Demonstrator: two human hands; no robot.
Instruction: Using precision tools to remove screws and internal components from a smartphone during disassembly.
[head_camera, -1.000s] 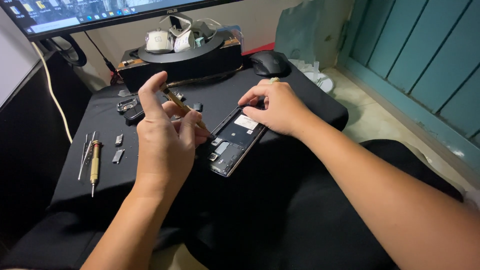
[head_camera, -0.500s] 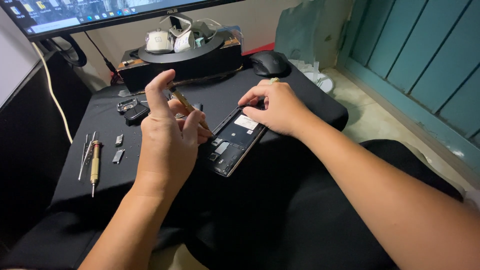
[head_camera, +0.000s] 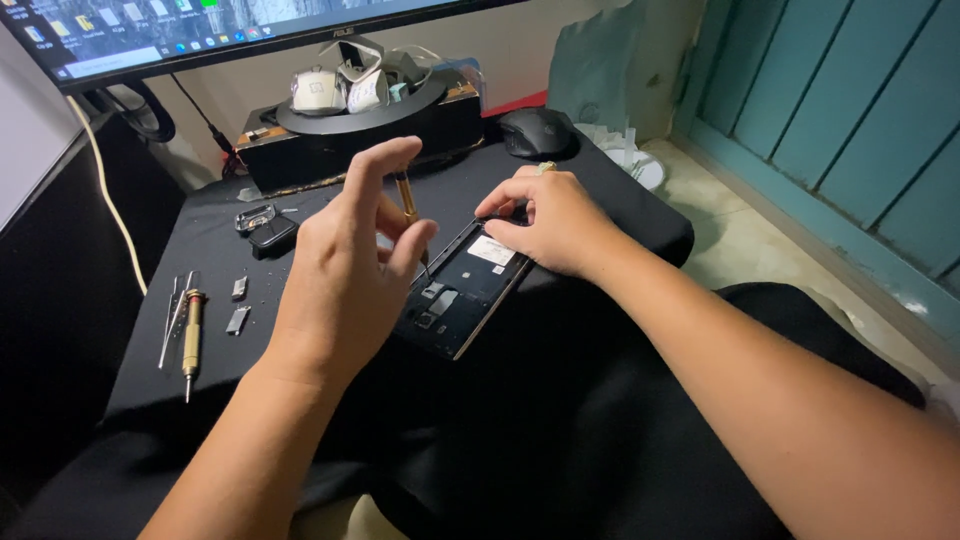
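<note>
Black cloth (head_camera: 560, 430) covers the whole work surface, with a big monitor (head_camera: 200, 30) across the back and teal wall panels (head_camera: 830, 120) off to the right. Under the monitor sits a dark box (head_camera: 350, 140) with a round black stand holding some white gadgets, and a black mouse (head_camera: 537, 131) just beside it.

Middle of the cloth is the opened phone (head_camera: 462, 290), back cover off, lying tilted with its insides showing. The right hand (head_camera: 555, 222) rests over the phone's top end, fingertips pressed on the edge and pinning it down, nothing gripped. The left hand (head_camera: 345, 275) pinches a thin gold-handled screwdriver (head_camera: 410, 210) between thumb and fingers, tip down on or just above the phone's inner board, index finger raised.

Off to the left lie a second gold screwdriver (head_camera: 190, 335) with tweezers touching it, a couple of small metal brackets (head_camera: 238, 305), and a little dark part (head_camera: 270, 235) further back.

My worry: the driver is held pretty loosely, so a slip could gouge the board or strip a screw head. Any tiny screw that pops out would vanish on that black cloth, and the loose bits on the left could get brushed off by the forearm.
</note>
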